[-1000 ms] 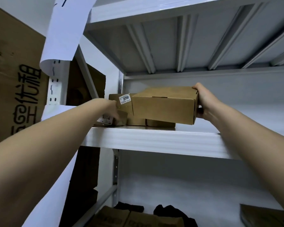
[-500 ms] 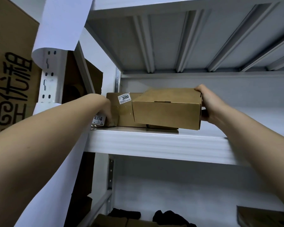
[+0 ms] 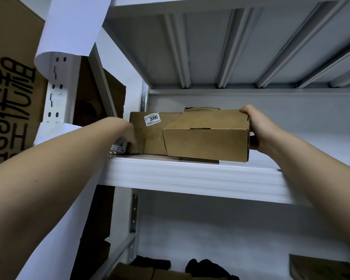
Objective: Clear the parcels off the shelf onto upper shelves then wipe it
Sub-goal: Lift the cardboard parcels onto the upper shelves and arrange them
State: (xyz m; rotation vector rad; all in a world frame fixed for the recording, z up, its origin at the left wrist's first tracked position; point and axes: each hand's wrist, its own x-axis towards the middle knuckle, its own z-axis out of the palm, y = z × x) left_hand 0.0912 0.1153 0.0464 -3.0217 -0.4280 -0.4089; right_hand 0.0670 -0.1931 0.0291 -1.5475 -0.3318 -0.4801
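Observation:
A plain brown cardboard parcel rests on the white upper shelf, its front near the shelf's edge. My right hand grips its right end, thumb on top and fingers underneath. Behind it on the left stands another brown parcel with a white label reading 3090. My left hand reaches to the left end of that stack, beside a small labelled packet; its fingers are mostly hidden.
A ribbed grey shelf underside hangs above. Large printed cardboard boxes stand left of the white upright post. On the lower shelf lie brown parcels, dark items and another box at the right.
The plain parcel has come down flatter onto the upper shelf and slid slightly right and back. My left hand stays at the left end of the stack. The view has tilted upward a little.

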